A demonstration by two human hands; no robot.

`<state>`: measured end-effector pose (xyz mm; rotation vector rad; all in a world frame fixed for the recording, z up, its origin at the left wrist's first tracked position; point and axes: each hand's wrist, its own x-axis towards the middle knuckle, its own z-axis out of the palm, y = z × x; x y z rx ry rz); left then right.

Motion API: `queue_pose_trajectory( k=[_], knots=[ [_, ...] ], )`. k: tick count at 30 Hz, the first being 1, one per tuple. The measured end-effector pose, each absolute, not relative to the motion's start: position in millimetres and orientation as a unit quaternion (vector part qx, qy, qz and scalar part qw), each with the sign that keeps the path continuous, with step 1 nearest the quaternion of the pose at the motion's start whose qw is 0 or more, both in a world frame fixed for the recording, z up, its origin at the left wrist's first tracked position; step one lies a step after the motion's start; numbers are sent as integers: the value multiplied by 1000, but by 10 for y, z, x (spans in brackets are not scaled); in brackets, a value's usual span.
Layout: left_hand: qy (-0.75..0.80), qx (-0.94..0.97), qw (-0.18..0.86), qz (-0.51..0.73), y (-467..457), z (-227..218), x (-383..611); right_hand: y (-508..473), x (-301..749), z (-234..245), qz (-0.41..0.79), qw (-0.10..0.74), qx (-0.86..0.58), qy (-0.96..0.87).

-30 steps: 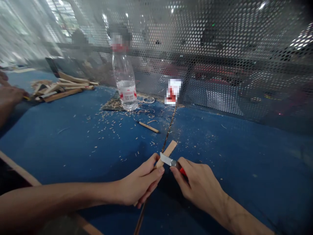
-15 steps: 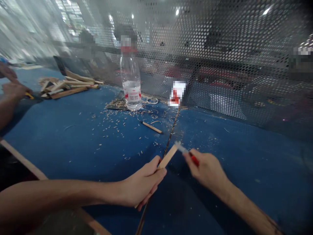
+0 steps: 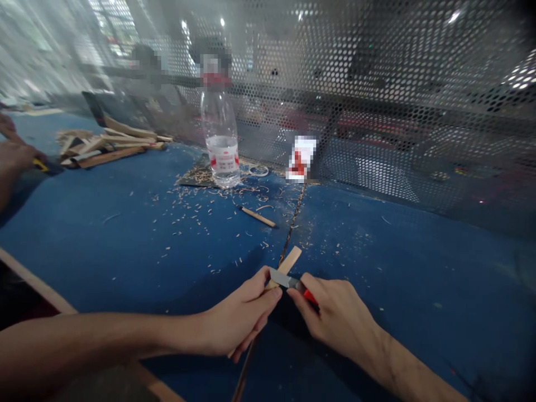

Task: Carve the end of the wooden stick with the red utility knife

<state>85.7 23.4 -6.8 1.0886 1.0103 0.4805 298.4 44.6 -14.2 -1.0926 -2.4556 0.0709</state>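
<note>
Pale wooden strip clenched in the curled left hand above the bench's front edge, far end still square; right hand pinches a red-handled knife across it. Shavings and a slim tapered stick lie on the blue bench.

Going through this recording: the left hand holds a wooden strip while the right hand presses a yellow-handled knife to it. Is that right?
Not quite: the handle is red, not yellow, as the head view shows. The right hand holds a red-handled knife to the wooden strip held in the left hand.
</note>
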Motion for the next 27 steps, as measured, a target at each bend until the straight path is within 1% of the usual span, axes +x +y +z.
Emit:
queue_pose_trajectory(
  k=[8, 17, 20, 24, 27],
  knots=[
    [473, 481, 706, 216, 204, -109, 869, 535, 3083, -142, 3, 166, -416, -894],
    [500, 468, 698, 209, 244, -16, 909, 612, 3112, -273, 8, 155, -406, -901],
    [515, 463, 694, 197, 209, 19, 902, 752, 3257, -306, -6, 173, -439, -882],
    [532, 460, 692, 166, 153, 38, 870, 952, 3514, -285, -38, 225, -520, -823],
    [524, 464, 693, 170, 153, 31, 862, 911, 3504, -220, -25, 243, -506, -827]
  ],
)
